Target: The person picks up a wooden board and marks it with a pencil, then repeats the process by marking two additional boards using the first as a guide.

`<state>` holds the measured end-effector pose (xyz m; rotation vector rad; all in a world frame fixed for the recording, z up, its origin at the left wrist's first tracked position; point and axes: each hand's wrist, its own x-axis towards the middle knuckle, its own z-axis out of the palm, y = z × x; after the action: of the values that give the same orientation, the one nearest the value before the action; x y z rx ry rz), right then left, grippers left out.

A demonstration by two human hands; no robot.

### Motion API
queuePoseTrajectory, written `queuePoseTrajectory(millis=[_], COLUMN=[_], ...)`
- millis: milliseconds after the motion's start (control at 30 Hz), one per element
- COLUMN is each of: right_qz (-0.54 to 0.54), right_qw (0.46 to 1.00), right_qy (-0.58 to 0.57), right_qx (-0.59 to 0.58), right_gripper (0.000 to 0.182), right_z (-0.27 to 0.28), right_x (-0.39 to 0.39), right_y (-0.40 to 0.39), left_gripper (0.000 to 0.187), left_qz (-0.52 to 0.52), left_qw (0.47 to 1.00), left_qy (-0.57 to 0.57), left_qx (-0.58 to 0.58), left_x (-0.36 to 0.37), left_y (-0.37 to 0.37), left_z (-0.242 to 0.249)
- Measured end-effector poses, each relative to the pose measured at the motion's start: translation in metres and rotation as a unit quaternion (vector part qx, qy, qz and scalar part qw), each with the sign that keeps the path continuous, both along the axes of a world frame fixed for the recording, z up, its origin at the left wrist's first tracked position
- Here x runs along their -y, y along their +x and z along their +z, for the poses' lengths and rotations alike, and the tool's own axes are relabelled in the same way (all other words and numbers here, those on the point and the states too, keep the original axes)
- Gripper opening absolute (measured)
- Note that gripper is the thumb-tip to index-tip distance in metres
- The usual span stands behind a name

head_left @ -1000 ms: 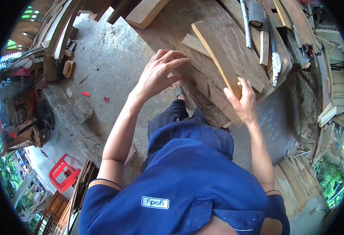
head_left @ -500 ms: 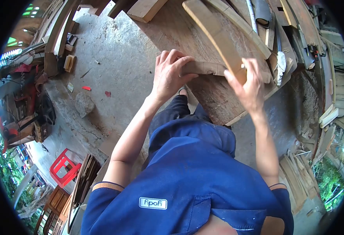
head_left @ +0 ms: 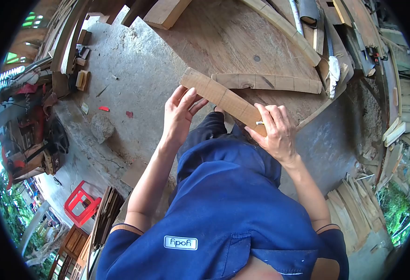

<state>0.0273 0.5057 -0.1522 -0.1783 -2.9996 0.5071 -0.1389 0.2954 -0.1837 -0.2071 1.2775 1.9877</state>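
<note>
A short wooden piece [head_left: 223,97] with pencil-like lines across its face slants in front of me, over the edge of the workbench. Its lower right end is gripped by my right hand [head_left: 277,133], thumb on the near edge. A small white stick [head_left: 260,122] pokes out between that hand's fingers. At the upper left end, my left hand [head_left: 179,116] has its fingertips on the near edge, partly hidden behind the wood. Just beyond lies a second, slightly curved wooden piece [head_left: 279,83] on the workbench [head_left: 214,42], with a dark knot at its edge.
A long curved strip [head_left: 284,28] and a tool with a white-wrapped handle [head_left: 334,77] lie on the bench's right side. A wood block [head_left: 167,14] sits at the far left corner. A red plastic stool [head_left: 81,204] and stacked boards [head_left: 356,210] stand on the floor.
My left hand has let go of the curved piece on the bench and moved to the other piece's end. My right hand has lowered and turned that piece towards me.
</note>
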Motion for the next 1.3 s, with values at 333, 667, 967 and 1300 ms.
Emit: queuePoseTrajectory(millis=[333, 667, 967, 1300], right_qz=[-0.011, -0.008, -0.009, -0.015], right_qw=[1.0, 1.0, 1.0, 0.999], right_qy=[-0.005, -0.025, -0.024, -0.032], right_qx=[-0.002, -0.001, -0.005, -0.013], right_gripper=[0.067, 0.069, 0.072, 0.072], right_z=[0.001, -0.002, -0.005, -0.006], right_x=[-0.007, -0.012, -0.014, -0.015], right_y=[-0.005, -0.007, -0.005, -0.006], left_gripper=[0.03, 0.023, 0.021, 0.021], left_qz=[-0.002, 0.003, 0.012, 0.011], left_qw=[0.998, 0.998, 0.996, 0.996], left_qy=[-0.054, -0.067, -0.075, -0.078], left_qx=[-0.011, 0.011, 0.036, 0.032], left_x=[-0.018, -0.022, -0.025, -0.026], left_y=[-0.002, 0.0, 0.002, 0.001], left_z=[-0.008, -0.005, -0.006, -0.005])
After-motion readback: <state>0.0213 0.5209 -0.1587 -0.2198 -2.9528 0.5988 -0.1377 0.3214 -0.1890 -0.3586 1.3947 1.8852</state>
